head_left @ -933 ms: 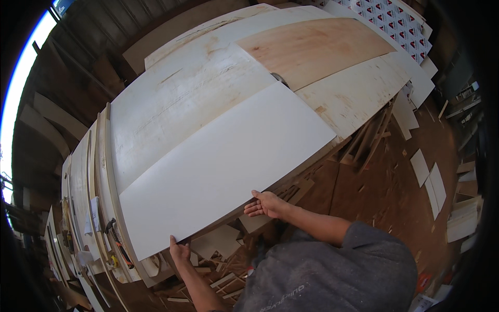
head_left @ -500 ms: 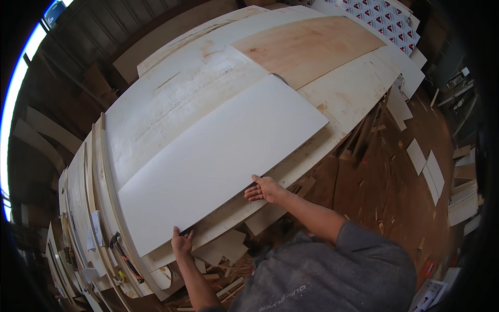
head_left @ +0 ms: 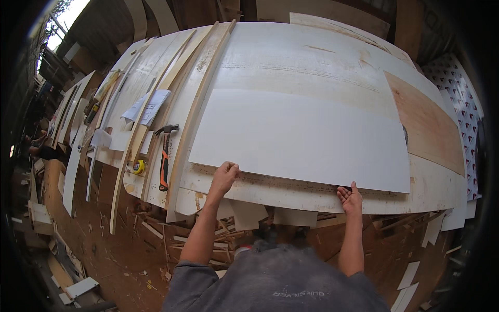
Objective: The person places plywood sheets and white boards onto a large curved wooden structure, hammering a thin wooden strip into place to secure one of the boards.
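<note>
A plain white board lies across a larger scuffed pale sheet on the stack in front of me. My left hand is closed on the board's near edge toward its left end. Toward the right end, my right hand holds the same edge, thumb at the edge and fingers curled. A strip of the scuffed sheet shows below the board. Left of the board, a long wooden batten runs away from me, and a claw hammer with an orange-and-black handle lies beside it.
A yellow tape measure, papers and more strips sit on the left. Brown plywood and a patterned sheet are at the right. A person is at the far left. Wood offcuts litter the floor.
The view has swung leftward, bringing the hammer, papers and person into clearer view. The white board has shifted from the stack's near edge, exposing a strip beneath, with both hands still at its edge.
</note>
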